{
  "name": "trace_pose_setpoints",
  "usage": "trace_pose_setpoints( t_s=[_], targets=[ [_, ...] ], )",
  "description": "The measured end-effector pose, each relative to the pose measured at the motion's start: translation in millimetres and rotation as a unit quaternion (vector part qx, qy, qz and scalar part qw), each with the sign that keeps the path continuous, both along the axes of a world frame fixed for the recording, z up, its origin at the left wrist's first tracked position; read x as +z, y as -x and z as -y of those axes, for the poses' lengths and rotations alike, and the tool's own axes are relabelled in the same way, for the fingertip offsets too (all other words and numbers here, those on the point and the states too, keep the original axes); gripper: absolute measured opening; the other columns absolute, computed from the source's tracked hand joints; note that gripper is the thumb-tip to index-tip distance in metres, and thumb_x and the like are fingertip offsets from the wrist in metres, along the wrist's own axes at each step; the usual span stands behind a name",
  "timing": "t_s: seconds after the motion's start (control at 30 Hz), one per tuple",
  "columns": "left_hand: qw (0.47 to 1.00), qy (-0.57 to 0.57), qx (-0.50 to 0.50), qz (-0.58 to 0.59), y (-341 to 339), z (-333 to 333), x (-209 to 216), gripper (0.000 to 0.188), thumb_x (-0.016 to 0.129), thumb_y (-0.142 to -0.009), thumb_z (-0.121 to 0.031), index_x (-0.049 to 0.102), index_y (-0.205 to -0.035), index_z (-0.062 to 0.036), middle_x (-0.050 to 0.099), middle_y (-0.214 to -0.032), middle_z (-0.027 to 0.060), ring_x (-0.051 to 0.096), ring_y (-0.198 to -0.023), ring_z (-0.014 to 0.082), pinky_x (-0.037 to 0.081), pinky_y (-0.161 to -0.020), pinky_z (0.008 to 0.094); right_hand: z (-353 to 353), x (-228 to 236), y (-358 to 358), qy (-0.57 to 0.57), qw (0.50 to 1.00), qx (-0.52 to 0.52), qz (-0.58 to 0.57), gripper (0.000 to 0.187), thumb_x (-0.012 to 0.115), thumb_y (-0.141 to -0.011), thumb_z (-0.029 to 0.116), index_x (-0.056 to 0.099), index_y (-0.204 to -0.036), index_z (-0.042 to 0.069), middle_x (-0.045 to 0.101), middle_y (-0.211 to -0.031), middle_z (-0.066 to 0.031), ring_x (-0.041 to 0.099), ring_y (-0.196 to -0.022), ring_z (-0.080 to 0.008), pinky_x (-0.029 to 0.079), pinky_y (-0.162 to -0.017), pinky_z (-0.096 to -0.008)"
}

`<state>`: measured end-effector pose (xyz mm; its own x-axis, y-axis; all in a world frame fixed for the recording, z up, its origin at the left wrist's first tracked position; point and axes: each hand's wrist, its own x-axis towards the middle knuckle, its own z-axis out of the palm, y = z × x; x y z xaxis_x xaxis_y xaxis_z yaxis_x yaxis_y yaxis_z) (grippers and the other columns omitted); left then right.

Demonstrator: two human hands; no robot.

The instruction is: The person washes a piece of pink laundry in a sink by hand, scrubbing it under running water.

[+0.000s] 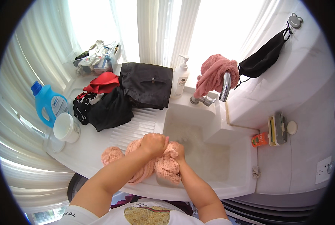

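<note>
A fluffy peach-coloured towel (141, 170) lies bunched over the sink's near left edge, part of it on the ribbed washboard side. My left hand (154, 144) is closed in a fist on its upper part. Close beside it, my right hand (177, 150) grips the same towel, its fingers partly hidden by the folds. One end of the towel rests to the left of my left forearm. To the right, the white sink basin (235, 168) holds cloudy water.
Dark folded trousers (147, 84), black and red clothes (111, 108), a blue detergent jug (51, 103) and a white tub (67, 127) stand left. Behind are a pump bottle (180, 78) and a pink towel (216, 73) over the faucet (225, 88). A black mask (263, 56) hangs right.
</note>
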<state>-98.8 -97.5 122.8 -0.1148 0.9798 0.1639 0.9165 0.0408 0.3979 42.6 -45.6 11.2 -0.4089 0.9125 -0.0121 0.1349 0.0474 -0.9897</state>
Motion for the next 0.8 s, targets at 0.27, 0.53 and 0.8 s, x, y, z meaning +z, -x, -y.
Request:
trace_pose_setpoints(
  t_s=[0.27, 0.53, 0.8],
  targets=[
    [0.992, 0.017, 0.028, 0.125, 32, 31, 37, 0.060, 0.060, -0.081, -0.056, 0.058, -0.114, -0.0055, 0.055, -0.118, 0.0219, 0.056, -0.104, 0.0336, 0.047, -0.085, 0.0442, 8, 75, 6, 0.190, 0.973, -0.064, -0.116, 0.024, 0.063, -0.085, 0.020, 0.067, -0.082, -0.003, 0.063, -0.077, -0.0014, 0.056, -0.071, -0.0101, 0.045, -0.064, -0.0262],
    [0.967, 0.228, 0.110, 0.034, 96, 144, 53, 0.106, 0.064, -0.057, -0.081, 0.045, -0.140, -0.0185, 0.032, -0.144, 0.0265, 0.033, -0.130, 0.0467, 0.036, -0.100, 0.0588, 34, 150, 45, 0.078, 0.982, 0.168, -0.047, 0.062, 0.063, -0.072, 0.016, 0.052, -0.134, 0.017, 0.036, -0.144, -0.0242, 0.039, -0.130, -0.0281, 0.032, -0.106, -0.0356],
    [0.983, 0.124, 0.121, 0.065, 82, 112, 38, 0.058, 0.049, -0.090, -0.049, 0.047, -0.134, -0.0111, 0.063, -0.103, 0.0137, 0.058, -0.094, 0.0328, 0.045, -0.079, 0.0478, 71, 162, 63, -0.086, 0.945, 0.293, 0.114, 0.060, 0.063, -0.074, 0.028, 0.052, -0.132, 0.016, 0.041, -0.138, -0.0243, 0.035, -0.134, -0.0337, 0.035, -0.104, -0.0399]
  ],
)
